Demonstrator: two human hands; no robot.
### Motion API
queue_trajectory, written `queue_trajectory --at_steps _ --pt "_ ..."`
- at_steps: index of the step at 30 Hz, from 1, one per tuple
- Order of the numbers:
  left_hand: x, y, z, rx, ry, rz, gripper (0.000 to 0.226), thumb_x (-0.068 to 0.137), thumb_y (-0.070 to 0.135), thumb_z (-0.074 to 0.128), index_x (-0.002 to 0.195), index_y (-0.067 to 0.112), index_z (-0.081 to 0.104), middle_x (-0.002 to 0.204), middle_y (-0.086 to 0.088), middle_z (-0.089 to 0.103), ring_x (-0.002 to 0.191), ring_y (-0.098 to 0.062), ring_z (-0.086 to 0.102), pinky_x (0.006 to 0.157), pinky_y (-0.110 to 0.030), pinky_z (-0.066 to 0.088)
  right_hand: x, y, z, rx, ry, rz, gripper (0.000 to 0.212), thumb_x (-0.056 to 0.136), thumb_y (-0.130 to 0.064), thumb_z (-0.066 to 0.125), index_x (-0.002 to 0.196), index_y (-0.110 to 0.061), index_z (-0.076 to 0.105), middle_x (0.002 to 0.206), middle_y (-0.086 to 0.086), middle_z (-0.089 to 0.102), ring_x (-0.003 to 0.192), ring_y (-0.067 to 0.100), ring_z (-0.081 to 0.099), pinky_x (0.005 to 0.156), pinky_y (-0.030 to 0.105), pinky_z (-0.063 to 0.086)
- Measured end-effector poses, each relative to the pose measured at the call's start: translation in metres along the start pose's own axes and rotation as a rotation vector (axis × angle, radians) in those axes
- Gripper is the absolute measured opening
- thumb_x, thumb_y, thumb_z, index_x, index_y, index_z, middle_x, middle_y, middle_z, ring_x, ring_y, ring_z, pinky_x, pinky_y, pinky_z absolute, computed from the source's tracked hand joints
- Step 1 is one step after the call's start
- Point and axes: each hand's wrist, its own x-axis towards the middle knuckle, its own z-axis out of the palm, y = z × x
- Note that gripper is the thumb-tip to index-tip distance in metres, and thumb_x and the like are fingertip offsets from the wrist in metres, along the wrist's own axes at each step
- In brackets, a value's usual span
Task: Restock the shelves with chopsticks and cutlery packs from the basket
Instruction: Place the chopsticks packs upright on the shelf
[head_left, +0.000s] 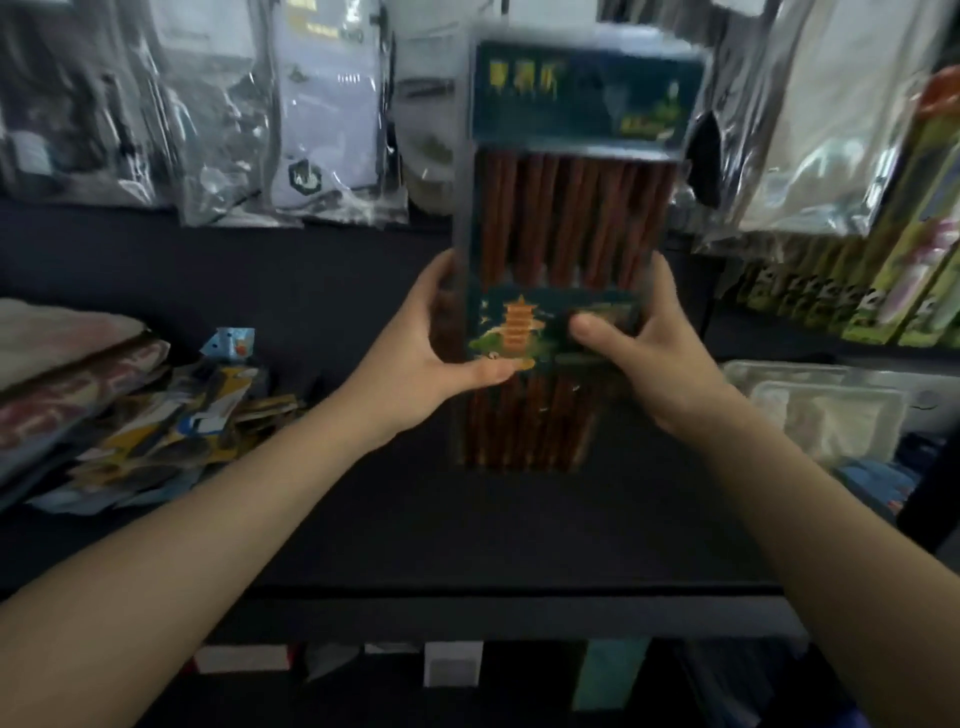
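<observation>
Holding chopstick pack (566, 249) upright, mid-scene above dark shelf (363, 519) | left hand (431, 353) and right hand (639, 348) both curled on its lower edges, thumbs in front | risk: tall pack tips, snagging hanging bags (831, 130) far right | basket unseen.

Bagged socks (324, 111) hanging at ten o'clock; folded towels (67, 374) and loose packets (208, 415) at nine; clear trays (826, 410) at three.
</observation>
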Motion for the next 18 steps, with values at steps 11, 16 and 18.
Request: queue_trajectory --at_steps 11,16,18 --pt "0.014 -0.016 0.014 0.036 -0.031 -0.048 0.086 0.075 0.030 0.073 0.139 0.030 0.015 0.121 0.020 0.044 0.108 0.004 0.048 0.093 -0.021 0.037 0.007 0.021 -0.002 0.009 -0.114 0.115 0.077 0.074 -0.005 0.071 0.134 -0.025 0.028 0.117 -0.008 0.056 0.107 0.005 0.058 0.086 0.024 0.053" --pt "0.033 -0.002 0.008 -0.032 0.011 0.066 0.089 0.073 0.025 0.073 0.143 0.025 0.017 0.133 0.009 0.046 0.121 -0.004 0.046 0.102 -0.029 0.039 0.025 0.009 -0.001 0.011 -0.146 0.058 0.083 0.073 0.001 0.071 0.137 -0.028 0.025 0.118 -0.006 0.057 0.106 0.004 0.060 0.084 0.021 0.054" --pt "0.036 0.002 0.008 -0.059 0.018 0.082 0.090 0.070 0.035 0.070 0.143 0.027 0.019 0.131 0.014 0.047 0.120 0.001 0.046 0.099 -0.023 0.041 0.028 0.008 -0.002 0.070 -0.133 0.048 0.087 0.071 -0.004 0.074 0.140 -0.027 0.025 0.124 -0.004 0.055 0.106 0.002 0.061 0.082 0.019 0.054"
